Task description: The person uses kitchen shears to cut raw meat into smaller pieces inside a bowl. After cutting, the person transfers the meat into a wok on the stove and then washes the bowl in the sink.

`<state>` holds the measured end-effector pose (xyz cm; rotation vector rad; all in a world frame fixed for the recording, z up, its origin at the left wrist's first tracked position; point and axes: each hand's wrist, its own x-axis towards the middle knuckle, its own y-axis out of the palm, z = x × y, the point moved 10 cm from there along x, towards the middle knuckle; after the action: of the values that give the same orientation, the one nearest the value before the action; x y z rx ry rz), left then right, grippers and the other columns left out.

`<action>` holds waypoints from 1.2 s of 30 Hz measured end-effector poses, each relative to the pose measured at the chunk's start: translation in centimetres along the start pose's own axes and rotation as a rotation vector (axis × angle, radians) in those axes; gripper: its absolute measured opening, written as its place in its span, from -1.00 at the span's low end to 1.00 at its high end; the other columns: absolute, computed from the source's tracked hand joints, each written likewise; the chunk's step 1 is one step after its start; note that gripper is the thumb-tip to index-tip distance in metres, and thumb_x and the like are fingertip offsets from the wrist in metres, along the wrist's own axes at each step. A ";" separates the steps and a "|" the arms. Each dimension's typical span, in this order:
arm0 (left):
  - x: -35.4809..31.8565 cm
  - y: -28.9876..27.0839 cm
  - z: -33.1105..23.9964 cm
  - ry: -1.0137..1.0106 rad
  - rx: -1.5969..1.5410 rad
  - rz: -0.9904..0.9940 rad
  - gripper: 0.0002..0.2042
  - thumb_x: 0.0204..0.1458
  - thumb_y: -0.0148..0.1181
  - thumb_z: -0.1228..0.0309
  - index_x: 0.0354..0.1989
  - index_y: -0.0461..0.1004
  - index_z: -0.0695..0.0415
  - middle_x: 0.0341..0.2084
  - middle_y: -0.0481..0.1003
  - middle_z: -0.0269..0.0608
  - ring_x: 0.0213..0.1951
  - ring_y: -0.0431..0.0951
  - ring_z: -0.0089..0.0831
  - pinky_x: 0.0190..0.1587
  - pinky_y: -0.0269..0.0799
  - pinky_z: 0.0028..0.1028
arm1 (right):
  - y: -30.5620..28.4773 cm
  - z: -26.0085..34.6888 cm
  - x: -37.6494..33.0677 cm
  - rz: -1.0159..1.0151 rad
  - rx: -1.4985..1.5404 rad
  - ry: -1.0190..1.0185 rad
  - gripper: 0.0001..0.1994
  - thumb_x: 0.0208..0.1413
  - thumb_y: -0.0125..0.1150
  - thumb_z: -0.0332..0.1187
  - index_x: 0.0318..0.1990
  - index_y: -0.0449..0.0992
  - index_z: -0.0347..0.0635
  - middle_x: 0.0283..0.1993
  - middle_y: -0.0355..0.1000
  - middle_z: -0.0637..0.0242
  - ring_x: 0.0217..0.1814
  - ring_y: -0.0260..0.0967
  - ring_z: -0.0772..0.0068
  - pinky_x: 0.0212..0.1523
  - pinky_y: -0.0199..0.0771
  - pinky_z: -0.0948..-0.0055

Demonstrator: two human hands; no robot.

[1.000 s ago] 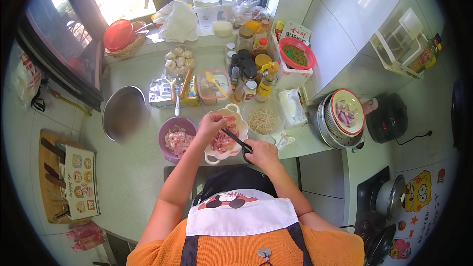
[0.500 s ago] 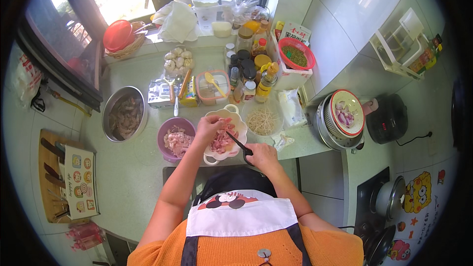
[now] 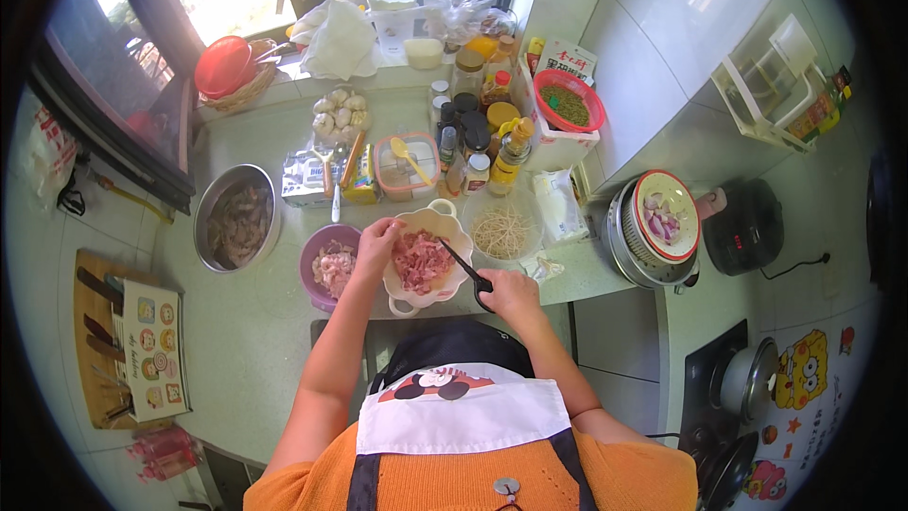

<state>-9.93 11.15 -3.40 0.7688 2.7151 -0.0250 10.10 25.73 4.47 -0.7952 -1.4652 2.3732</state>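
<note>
Chopped pink meat (image 3: pixel 422 261) lies in a white scalloped bowl (image 3: pixel 447 217) with two loop handles, near the counter's front edge. My right hand (image 3: pixel 512 294) is closed around the black handles of kitchen scissors (image 3: pixel 470 272), whose blades point into the bowl over the meat. At the bowl's left rim is my left hand (image 3: pixel 377 242), fingers bent together; whether they grip the rim or a scrap of meat is hidden. Just left of it stands a purple bowl (image 3: pixel 309 273) of paler raw meat pieces, partly covered by my left wrist.
A steel bowl (image 3: pixel 274 235) of shrimp-like pieces stands at left. Bean sprouts (image 3: pixel 500 231) fill a clear bowl right of the meat. Garlic (image 3: pixel 340 115), a lidded box with a yellow spoon (image 3: pixel 412 159) and bottles (image 3: pixel 512 157) line the back; stacked bowls (image 3: pixel 619 260) stand right.
My left hand has moved left from above the meat to the bowl's rim, and the meat strip no longer shows in it. The scissors have shifted slightly right and nearer me.
</note>
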 end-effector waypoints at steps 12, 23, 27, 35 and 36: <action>-0.8 -2.7 0.6 0.030 -0.047 -0.018 -0.80 0.12 -0.01 0.34 -0.28 0.47 0.20 -0.72 0.33 -0.38 -0.68 0.29 -0.65 -0.60 0.22 -0.63 | -0.4 -0.3 0.2 -0.032 0.009 0.019 -0.70 -0.19 0.18 -0.25 -0.19 0.52 0.12 -0.37 0.49 0.15 -0.27 0.45 0.09 -0.23 0.44 0.17; -1.2 -0.2 0.2 0.137 0.207 0.120 -0.79 -0.02 0.05 0.44 -0.26 0.49 0.29 -0.49 0.51 -0.21 -0.40 0.49 -0.41 -0.28 0.41 -0.48 | 0.9 -0.1 0.5 -0.046 0.166 -0.045 -0.68 -0.17 0.22 -0.21 -0.17 0.54 0.07 -0.47 0.48 0.21 -0.44 0.46 0.21 -0.37 0.44 0.28; -3.0 1.9 -1.6 0.232 0.677 0.104 -0.76 -0.17 0.16 0.43 -0.26 0.52 0.17 -0.27 0.46 0.04 -0.22 0.49 -0.16 -0.11 0.39 -0.33 | 0.8 0.4 0.0 0.103 0.402 0.027 -0.69 -0.15 0.25 -0.20 -0.17 0.54 0.03 -0.54 0.47 0.24 -0.56 0.45 0.38 -0.47 0.44 0.39; -2.4 5.6 -0.3 0.425 0.276 0.218 -0.75 -0.06 0.15 0.43 -0.17 0.47 0.18 -0.22 0.44 -0.13 -0.16 0.43 -0.36 -0.10 0.36 -0.46 | 2.9 1.8 -0.2 0.338 0.881 -0.046 -0.68 -0.04 0.25 -0.27 -0.12 0.47 -0.20 -0.65 0.35 0.43 -0.70 0.25 0.65 -0.72 0.19 0.65; -2.0 6.0 1.3 0.251 0.054 0.279 -0.78 -0.03 0.12 0.43 -0.19 0.47 0.20 -0.27 0.46 -0.19 -0.21 0.44 -0.44 -0.13 0.36 -0.50 | 3.1 2.0 -0.3 0.359 0.949 -0.047 -0.68 -0.03 0.24 -0.28 -0.12 0.45 -0.22 -0.65 0.34 0.45 -0.71 0.24 0.65 -0.73 0.16 0.65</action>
<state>-4.87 15.10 -3.61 1.2355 2.8181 0.0667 9.42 22.66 2.55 -0.7512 -0.0756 2.8885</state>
